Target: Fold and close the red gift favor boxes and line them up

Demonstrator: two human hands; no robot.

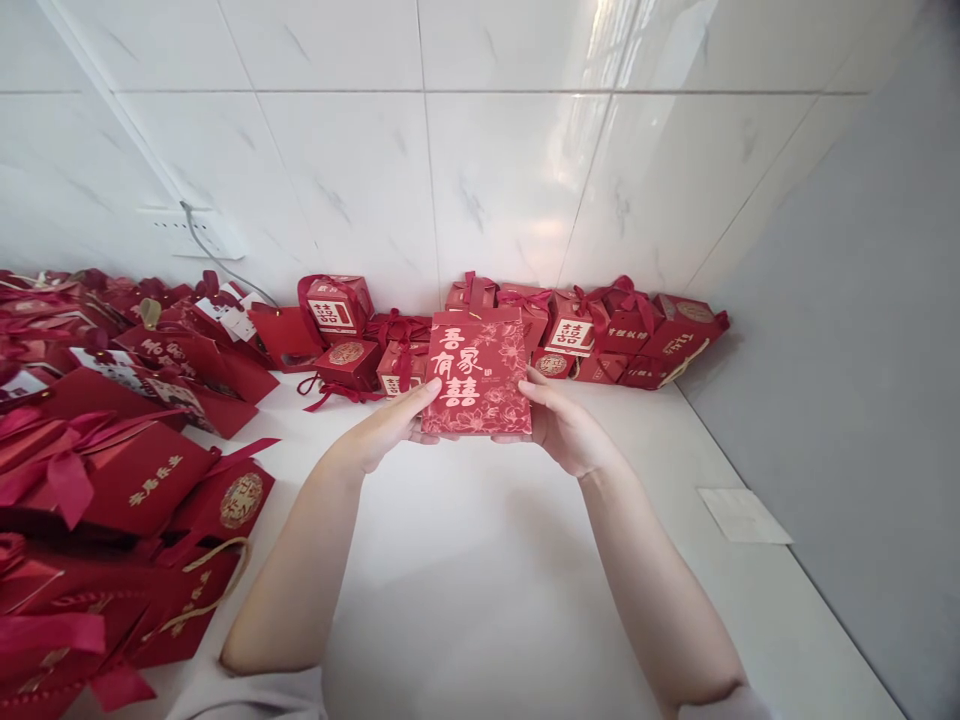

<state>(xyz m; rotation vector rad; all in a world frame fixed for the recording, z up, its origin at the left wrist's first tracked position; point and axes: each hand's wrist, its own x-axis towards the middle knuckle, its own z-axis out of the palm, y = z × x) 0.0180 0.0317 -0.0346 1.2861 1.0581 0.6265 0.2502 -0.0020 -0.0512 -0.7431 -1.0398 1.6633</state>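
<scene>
A flat red paper bag (478,375) with pink characters and flower print is held upright above the white tabletop (480,560), its printed face toward me. My left hand (390,425) grips its left lower edge, thumb on the front. On the opposite edge my right hand (559,425) holds it the same way. Both hands are closed on the bag, with the fingers behind it hidden.
Red gift boxes with ribbons (600,335) line the tiled back wall (480,150). More red bags and boxes (112,470) are heaped at the left. A wall socket with a cable (199,235) is at upper left. A white paper slip (742,515) lies at the right edge.
</scene>
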